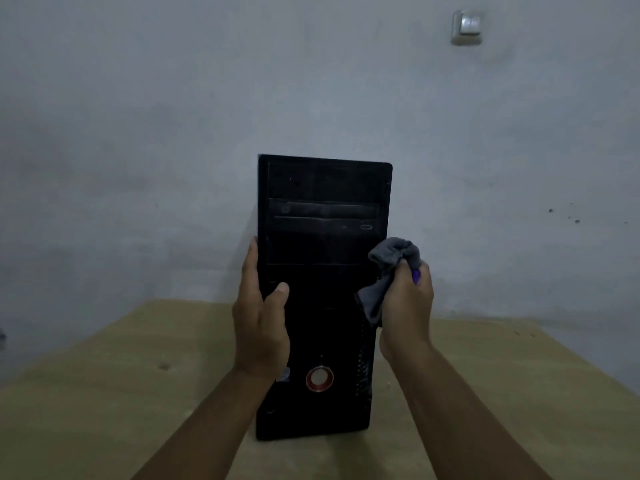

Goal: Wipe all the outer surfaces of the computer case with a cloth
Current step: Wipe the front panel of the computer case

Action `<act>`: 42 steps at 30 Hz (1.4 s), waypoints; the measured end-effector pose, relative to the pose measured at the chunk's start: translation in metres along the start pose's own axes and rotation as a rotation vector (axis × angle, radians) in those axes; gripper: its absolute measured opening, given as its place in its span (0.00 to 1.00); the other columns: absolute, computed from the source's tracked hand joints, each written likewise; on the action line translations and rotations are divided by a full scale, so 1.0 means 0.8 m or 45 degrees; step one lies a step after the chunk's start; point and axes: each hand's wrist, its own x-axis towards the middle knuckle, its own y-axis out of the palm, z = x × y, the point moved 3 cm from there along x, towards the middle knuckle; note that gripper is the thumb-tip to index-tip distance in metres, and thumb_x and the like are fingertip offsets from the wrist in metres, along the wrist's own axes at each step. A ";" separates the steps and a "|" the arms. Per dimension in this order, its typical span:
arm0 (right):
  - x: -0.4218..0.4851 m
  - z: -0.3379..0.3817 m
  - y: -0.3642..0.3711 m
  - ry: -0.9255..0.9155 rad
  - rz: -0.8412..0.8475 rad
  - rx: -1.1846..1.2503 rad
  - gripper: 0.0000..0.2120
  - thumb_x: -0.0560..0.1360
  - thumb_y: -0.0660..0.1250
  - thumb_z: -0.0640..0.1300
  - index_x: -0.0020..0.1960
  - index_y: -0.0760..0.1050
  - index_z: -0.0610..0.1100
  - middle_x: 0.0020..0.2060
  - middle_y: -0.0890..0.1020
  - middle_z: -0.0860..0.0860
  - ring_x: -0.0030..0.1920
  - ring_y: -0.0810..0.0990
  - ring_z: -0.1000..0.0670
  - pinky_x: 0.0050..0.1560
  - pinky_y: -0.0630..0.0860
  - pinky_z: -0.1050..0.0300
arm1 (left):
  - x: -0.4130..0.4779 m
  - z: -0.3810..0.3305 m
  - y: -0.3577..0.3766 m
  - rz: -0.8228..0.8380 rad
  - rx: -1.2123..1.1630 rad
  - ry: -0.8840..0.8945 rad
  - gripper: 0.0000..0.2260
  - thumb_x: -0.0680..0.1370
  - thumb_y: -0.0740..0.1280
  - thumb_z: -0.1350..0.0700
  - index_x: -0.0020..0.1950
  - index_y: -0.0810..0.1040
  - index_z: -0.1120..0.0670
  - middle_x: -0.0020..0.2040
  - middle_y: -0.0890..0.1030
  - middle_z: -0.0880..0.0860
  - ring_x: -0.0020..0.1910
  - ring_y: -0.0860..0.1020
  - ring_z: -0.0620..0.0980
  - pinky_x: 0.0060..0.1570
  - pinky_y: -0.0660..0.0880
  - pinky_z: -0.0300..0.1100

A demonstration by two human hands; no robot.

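Two bare forearms enter from the bottom edge, left forearm (207,410) and right forearm (450,410). Left hand (261,313) grips the left edge of the computer case (325,244), thumb curled onto the front panel, fingers running up the side out of view. Right hand (407,306) is curled round a bunched grey cloth (388,271), which touches the case's right front edge about mid-height; a small purple bit shows at the hand, cannot tell what it is. The case stands upright on the wooden worktop (104,393), front panel toward the camera, drive tray (323,216) in the upper half, red-ringed round button (319,378) low down. Plain wall (173,98) behind, light switch (467,26) up right. Handling, judged: the case is rigid and boxy, likely fairly heavy and tall enough to tip, so a steadying hold on a side edge near the middle makes sense. The glossy plastic front looks slick and scratch-prone, and the tray and button are the weak spots, so press lightly there. For turning it to reach other faces, take it by the solid side edges or top corners, not the front bezel. The cloth is soft and light, fine bunched in one hand.
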 end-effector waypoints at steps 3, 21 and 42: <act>-0.029 0.008 -0.003 -0.030 -0.017 0.029 0.08 0.83 0.58 0.46 0.51 0.76 0.51 0.41 0.81 0.51 0.44 0.81 0.47 0.44 0.76 0.48 | 0.000 0.004 -0.016 -0.054 -0.189 0.005 0.30 0.76 0.58 0.53 0.80 0.62 0.55 0.75 0.71 0.49 0.75 0.69 0.50 0.73 0.66 0.57; -0.091 0.045 0.030 -0.662 -0.143 -0.453 0.08 0.78 0.61 0.47 0.54 0.71 0.59 0.46 0.78 0.57 0.43 0.76 0.59 0.41 0.70 0.74 | 0.042 0.044 -0.037 0.022 -0.383 -0.056 0.24 0.79 0.58 0.53 0.76 0.67 0.53 0.70 0.76 0.50 0.70 0.74 0.53 0.65 0.75 0.48; -0.035 0.095 0.045 -1.847 0.222 -1.564 0.17 0.75 0.63 0.46 0.63 0.70 0.43 0.56 0.68 0.40 0.54 0.69 0.40 0.52 0.67 0.49 | 0.020 0.023 0.008 0.097 -0.404 0.010 0.30 0.79 0.57 0.47 0.82 0.57 0.51 0.80 0.63 0.51 0.79 0.60 0.55 0.74 0.58 0.67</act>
